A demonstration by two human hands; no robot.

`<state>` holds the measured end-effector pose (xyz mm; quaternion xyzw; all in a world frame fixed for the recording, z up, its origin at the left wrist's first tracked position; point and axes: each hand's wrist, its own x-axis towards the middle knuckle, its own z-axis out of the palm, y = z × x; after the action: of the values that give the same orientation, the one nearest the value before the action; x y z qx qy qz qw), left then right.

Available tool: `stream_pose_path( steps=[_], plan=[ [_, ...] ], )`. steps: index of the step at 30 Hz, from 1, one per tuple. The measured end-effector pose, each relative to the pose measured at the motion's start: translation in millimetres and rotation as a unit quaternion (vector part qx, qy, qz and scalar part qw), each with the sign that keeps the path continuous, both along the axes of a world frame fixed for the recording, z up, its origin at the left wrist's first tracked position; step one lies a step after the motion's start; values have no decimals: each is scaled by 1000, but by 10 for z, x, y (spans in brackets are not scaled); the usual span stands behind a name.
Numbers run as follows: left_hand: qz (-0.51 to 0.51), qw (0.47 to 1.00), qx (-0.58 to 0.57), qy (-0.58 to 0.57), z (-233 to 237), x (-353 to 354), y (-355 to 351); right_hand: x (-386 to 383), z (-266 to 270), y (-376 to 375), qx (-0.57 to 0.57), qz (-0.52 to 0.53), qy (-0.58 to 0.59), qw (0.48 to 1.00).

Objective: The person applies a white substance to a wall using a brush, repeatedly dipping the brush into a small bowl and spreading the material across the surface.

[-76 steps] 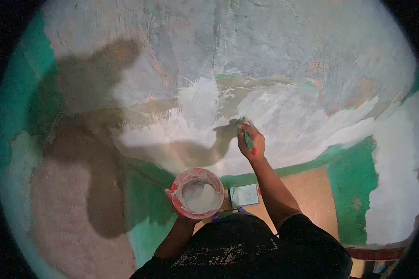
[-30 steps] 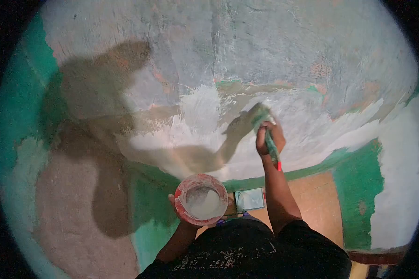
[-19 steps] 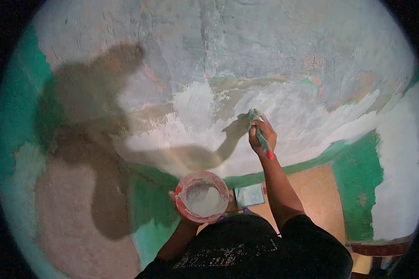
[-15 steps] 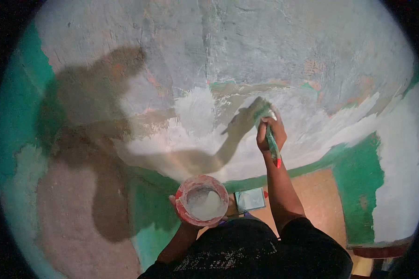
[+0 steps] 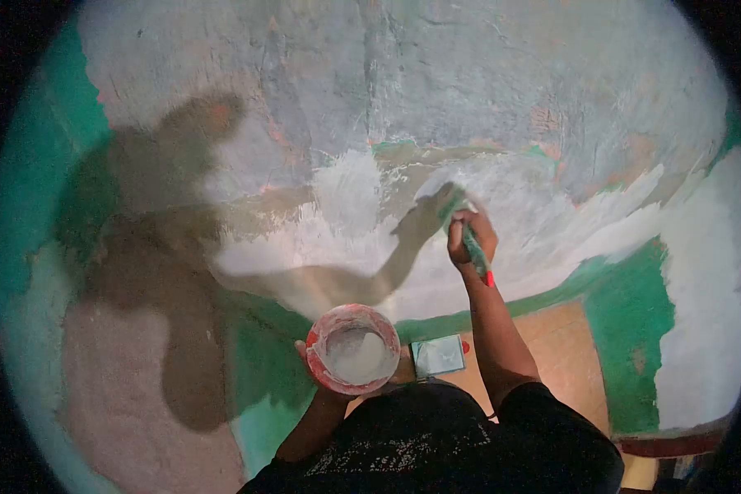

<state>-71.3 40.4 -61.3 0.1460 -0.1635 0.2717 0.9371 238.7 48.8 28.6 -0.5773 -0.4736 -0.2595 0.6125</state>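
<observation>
The right hand (image 5: 469, 233) has its fingers closed round a green-handled paintbrush with a red tip (image 5: 478, 258). Its bristles press on the rough grey plaster wall (image 5: 486, 82) just above the fingers, at the edge of the wet white patch. Well below, the left hand (image 5: 302, 352) wraps its fingers around a round red-rimmed plastic pot of white paint (image 5: 354, 356), held level, probably so nothing spills.

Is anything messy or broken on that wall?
Yes. The wall is cracked and patchy, with leftover green paint at the sides. The bucket in the left hand has its red rim smeared white.
</observation>
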Motion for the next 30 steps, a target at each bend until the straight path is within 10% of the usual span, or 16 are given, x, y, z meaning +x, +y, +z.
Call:
stream_pose_path(
  steps=[3,13,20,23,30],
  plan=[
    [8,1000,-3,2,-60,-11,16,-78,414,159,98,15,-39,994],
    [1,1000,0,6,21,-3,-44,188,-834,-107,-94,-17,27,995],
    [2,1000,-3,18,27,53,-71,790,39,-227,184,-36,159,969],
    [1,1000,-4,17,94,164,-106,995,-325,95,105,-95,-12,990],
    [30,996,-16,-79,389,741,-345,824,-302,-388,-60,-53,79,994]
  ],
)
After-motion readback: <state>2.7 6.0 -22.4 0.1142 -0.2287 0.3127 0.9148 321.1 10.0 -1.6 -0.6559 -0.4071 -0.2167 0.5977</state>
